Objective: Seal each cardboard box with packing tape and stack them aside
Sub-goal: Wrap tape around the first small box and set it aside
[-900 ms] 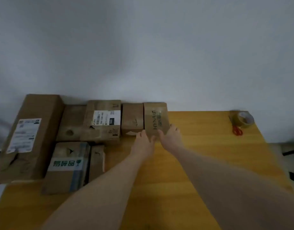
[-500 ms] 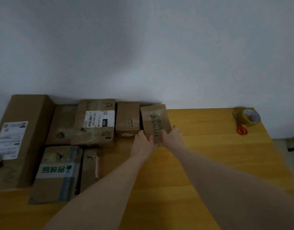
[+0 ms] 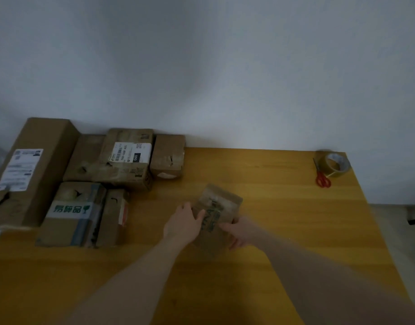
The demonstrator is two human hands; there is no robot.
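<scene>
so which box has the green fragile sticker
The front-left box, beside the long tall one; its white label has green characters and a glass symbol. The others lack green stickers.

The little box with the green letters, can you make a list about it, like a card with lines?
thing: small cardboard box with green letters on top
where: on the yellow table, apart from the other boxes at the left
left hand: holds its left side, fingers on top
right hand: holds its right side
tape on it: cannot tell, the picture is blurred
packing tape roll: far right corner, untouched
scissors: red handles, beside the roll
</scene>
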